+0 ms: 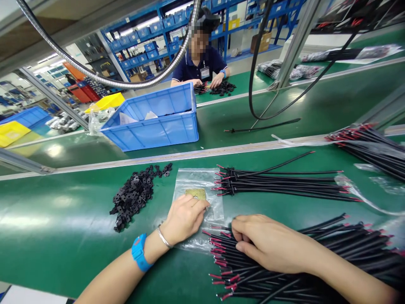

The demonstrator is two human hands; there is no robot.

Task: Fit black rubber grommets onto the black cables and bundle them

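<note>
My left hand (pixel 186 216) rests over a clear plastic bag (pixel 185 179) that lies flat on the green bench. Its fingers are curled at a small brass-coloured plate (pixel 198 194) on the bag; whatever they pinch is hidden. To the right, my right hand (pixel 268 241) is closed at the red-tipped ends of a pile of black cables (pixel 335 242), and one black cable (pixel 225 229) runs in under its fingers. Behind that hand lies a row of black cables (pixel 284 185) with small black parts fitted near their left ends. Left of the bag is a heap of small black clips (pixel 134 196).
A blue crate (pixel 158 131) with papers stands beyond the metal bench rail (pixel 139 159). One cable (pixel 262 126) lies past the rail. A cable bundle (pixel 373 147) sits far right. A metal hose (pixel 126 84) and black cord (pixel 251 84) hang overhead. A co-worker (pixel 202 63) sits opposite.
</note>
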